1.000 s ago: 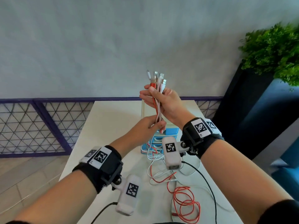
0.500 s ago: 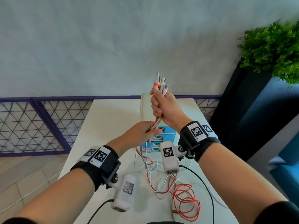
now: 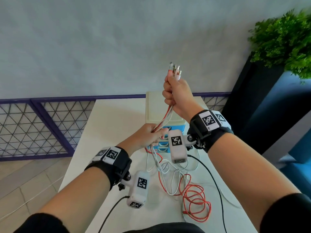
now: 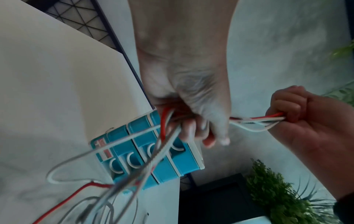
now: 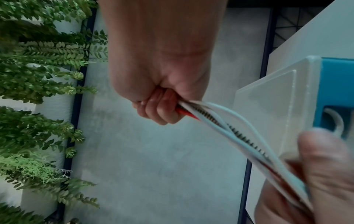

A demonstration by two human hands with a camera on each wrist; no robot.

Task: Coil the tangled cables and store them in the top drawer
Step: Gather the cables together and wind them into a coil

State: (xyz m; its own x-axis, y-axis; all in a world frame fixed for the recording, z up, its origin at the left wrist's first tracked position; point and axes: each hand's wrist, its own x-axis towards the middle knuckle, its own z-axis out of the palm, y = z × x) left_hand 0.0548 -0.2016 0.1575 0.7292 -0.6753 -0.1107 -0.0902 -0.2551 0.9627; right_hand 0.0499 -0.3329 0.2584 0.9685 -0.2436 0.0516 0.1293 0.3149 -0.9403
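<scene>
A bundle of red and white cables point(image 3: 165, 117) runs taut between my two hands above the table. My right hand point(image 3: 175, 93) is raised in a fist round the bundle just below its plug ends point(image 3: 175, 70), also seen as the right hand point(image 5: 162, 106) gripping the cables point(image 5: 226, 128). Lower down, my left hand point(image 3: 149, 135) grips the same cables point(image 4: 164, 121), the left hand point(image 4: 191, 124) curled round them. The loose lengths hang to a red tangle point(image 3: 195, 202) on the table. The small drawer unit point(image 3: 161, 115) with blue drawers point(image 4: 145, 151) stands behind, all drawers closed.
The white table point(image 3: 109, 125) has bare surface to the left of the drawer unit. Black wrist-camera leads point(image 3: 213, 180) cross the table near me. A dark planter with a green plant point(image 3: 284, 41) stands at the right. A purple mesh railing point(image 3: 37, 128) runs behind.
My right hand has closed into a fist round the cables and risen, pulling the bundle up through my left hand. More cable has lifted off the table.
</scene>
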